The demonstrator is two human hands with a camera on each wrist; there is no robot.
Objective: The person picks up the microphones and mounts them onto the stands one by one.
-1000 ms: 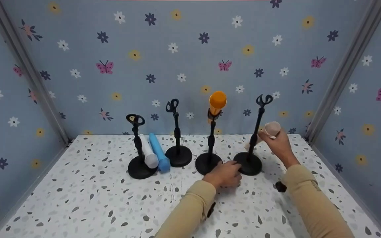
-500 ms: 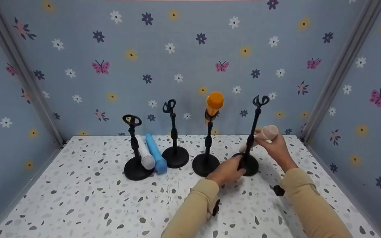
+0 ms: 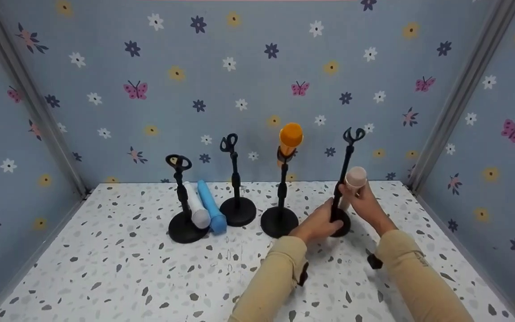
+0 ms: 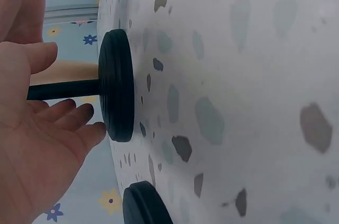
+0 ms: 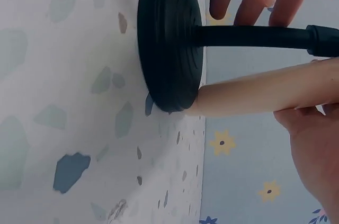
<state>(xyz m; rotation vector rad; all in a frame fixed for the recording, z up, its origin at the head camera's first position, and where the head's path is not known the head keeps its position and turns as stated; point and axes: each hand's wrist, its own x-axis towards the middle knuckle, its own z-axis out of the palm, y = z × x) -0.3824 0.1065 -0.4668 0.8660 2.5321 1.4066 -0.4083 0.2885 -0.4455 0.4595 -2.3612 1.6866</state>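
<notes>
My right hand (image 3: 367,205) holds a pale pink microphone (image 3: 356,177), head up, just right of the rightmost black microphone stand (image 3: 346,163). In the right wrist view the microphone's handle (image 5: 254,94) slants beside the stand's pole, its lower end overlapping the round base (image 5: 172,44). My left hand (image 3: 319,223) is low at that same stand. Seen from the left wrist, the pole (image 4: 63,90) passes between thumb and loosely bent fingers, with the thumb apart from it. The empty clip (image 3: 354,135) tops this stand.
An orange microphone (image 3: 291,137) sits in the clip of the neighbouring stand (image 3: 281,197). Further left are two stands with empty clips, one mid-left (image 3: 236,179) and one far left (image 3: 181,192). A white microphone (image 3: 198,210) and a blue microphone (image 3: 212,208) lie between them.
My left hand has moved right, from beside the base to around the lower pole. My right hand has brought the pink microphone left, close to the pole, and turned it more upright.
</notes>
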